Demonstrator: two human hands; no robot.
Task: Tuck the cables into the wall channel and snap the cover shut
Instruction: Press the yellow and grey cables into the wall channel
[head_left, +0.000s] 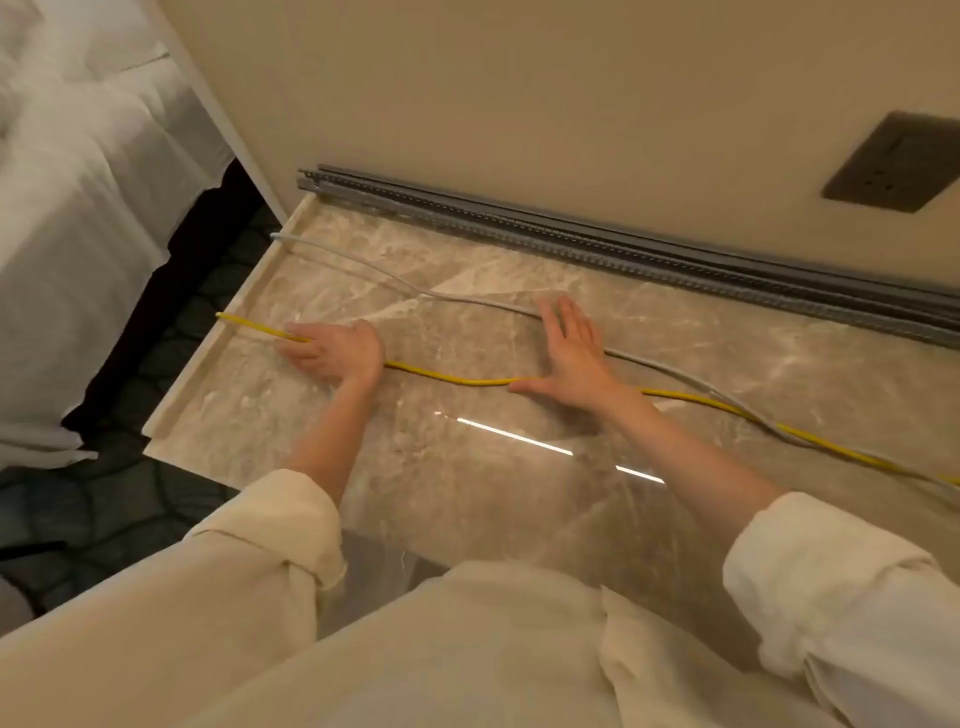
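Polished beige marble tabletop (467, 499) fills the head view, butting a tan wall (519, 93) at the back. Grey wall channel (597, 244) runs along the tabletop-wall joint from upper left to the right edge, open, slotted side visible; a darker grey cover strip (519, 203) lies just behind it against the wall, not closed over it. Neither cable is in the channel.

Yellow cable (457, 380) stretches across the tabletop from near the left edge down to the right edge. Grey cable (363, 262) starts near the tabletop's left rim, curves right, passes under the right hand's fingertips, then crosses the yellow cable toward the lower right.

Left hand (332, 351): grip curled around the yellow cable near its left end, knuckles up, resting on the tabletop. Right hand (569, 353): grip spread, fingers straight, palm flat down, covering the yellow cable at the heel of the palm and touching the grey cable at the fingertips. Both cables lie well apart from the channel.

Cream rolled-up sleeves (291, 525) on both forearms. Dark wall socket (896, 162) at upper right. White bed sheet (88, 218) at left, dark patterned floor (156, 353) between bed and tabletop.
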